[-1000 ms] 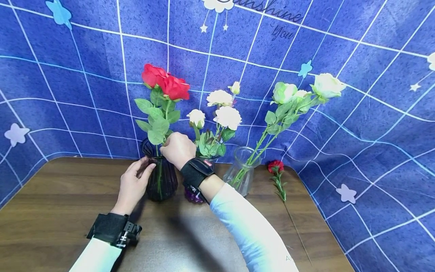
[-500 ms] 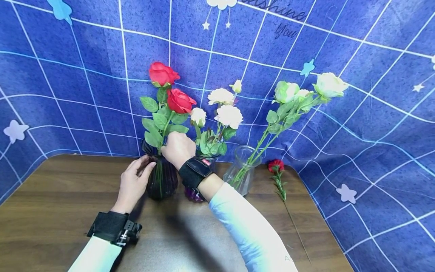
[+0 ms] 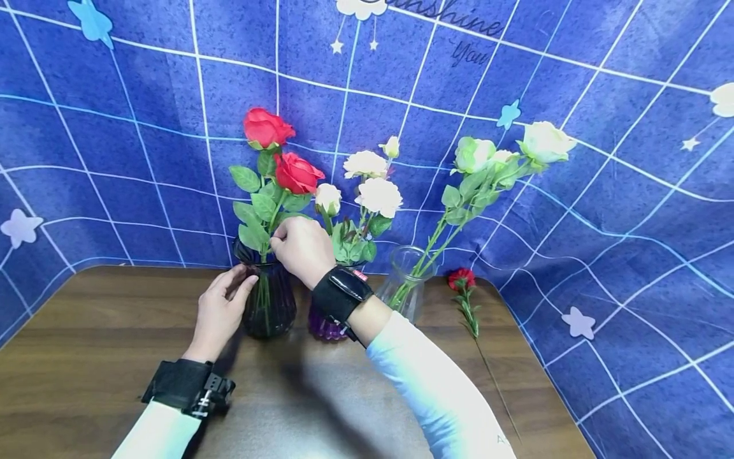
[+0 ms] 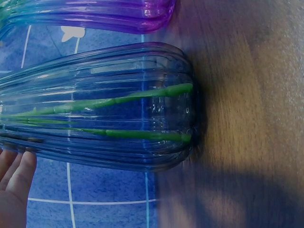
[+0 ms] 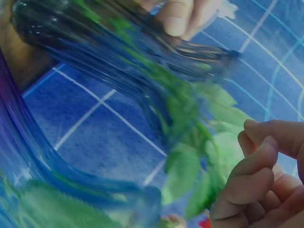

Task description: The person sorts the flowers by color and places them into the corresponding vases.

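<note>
My left hand (image 3: 222, 309) holds a dark ribbed glass vase (image 3: 268, 312) near its neck, thumb and fingers at its left side. Two red roses (image 3: 298, 173) on leafy green stems stand in it; their stem ends (image 4: 147, 137) show through the glass in the left wrist view. To the right of the roses' stems, my right hand (image 3: 304, 245) hovers above the vase mouth. In the right wrist view its fingers (image 5: 251, 180) are loosely curled beside the green leaves (image 5: 183, 168), with nothing visible between them.
A purple vase (image 3: 327, 325) with white flowers (image 3: 378, 196) stands close by, partly behind my right wrist. Right of it, a clear vase (image 3: 408, 299) bears pale green-white roses (image 3: 545, 145). A red carnation (image 3: 461, 279) lies on the wooden table (image 3: 115, 357). Blue cloth (image 3: 172, 95) hangs behind.
The two red roses have spread apart, the front one dropping lower to the right. My right hand has drawn slightly away from the stems; my left hand keeps its hold on the vase.
</note>
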The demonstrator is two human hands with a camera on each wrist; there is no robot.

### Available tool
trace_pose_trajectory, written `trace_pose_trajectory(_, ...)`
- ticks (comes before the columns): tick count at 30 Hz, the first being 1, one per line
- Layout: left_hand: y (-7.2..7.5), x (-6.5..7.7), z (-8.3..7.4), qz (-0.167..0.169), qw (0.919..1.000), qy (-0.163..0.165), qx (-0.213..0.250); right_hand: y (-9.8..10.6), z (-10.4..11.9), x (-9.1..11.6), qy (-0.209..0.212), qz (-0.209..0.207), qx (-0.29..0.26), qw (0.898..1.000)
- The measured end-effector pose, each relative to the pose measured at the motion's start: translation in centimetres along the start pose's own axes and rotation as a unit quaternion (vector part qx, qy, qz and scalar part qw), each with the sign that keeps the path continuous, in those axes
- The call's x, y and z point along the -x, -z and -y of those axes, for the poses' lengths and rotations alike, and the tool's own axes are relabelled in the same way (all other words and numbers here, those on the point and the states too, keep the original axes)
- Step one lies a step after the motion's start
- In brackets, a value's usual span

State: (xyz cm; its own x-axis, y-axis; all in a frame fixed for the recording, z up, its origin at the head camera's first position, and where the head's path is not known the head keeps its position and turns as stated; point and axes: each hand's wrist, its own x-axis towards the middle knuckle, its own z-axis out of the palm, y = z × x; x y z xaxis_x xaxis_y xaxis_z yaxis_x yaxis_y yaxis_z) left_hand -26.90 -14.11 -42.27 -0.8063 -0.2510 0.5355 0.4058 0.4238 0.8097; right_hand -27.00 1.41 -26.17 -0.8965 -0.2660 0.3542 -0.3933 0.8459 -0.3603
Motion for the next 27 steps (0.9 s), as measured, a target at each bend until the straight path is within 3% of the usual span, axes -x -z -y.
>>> trace_pose_trajectory(7,0.0,0.1,0.1,-0.001,0.9998,0.007,-0.016,2.8,-1.0,1.3,0.000,-0.018,-0.068,0.997)
trace_pose_trajectory(14,0.0,0.0,0.0,0.003,0.9999,0.009,-0.013,5.8,-3.4,3.0,-0.001,-0.062,-0.067,0.996)
trace_pose_trajectory(20,0.0,0.1,0.1,0.009,0.9998,0.012,-0.016,8.1,-7.1,4.8,-0.016,-0.095,-0.089,0.991)
trace_pose_trajectory(27,0.0,0.0,0.1,0.006,0.9998,0.007,-0.020,10.4,-13.2,7.6,-0.074,-0.151,-0.104,0.980)
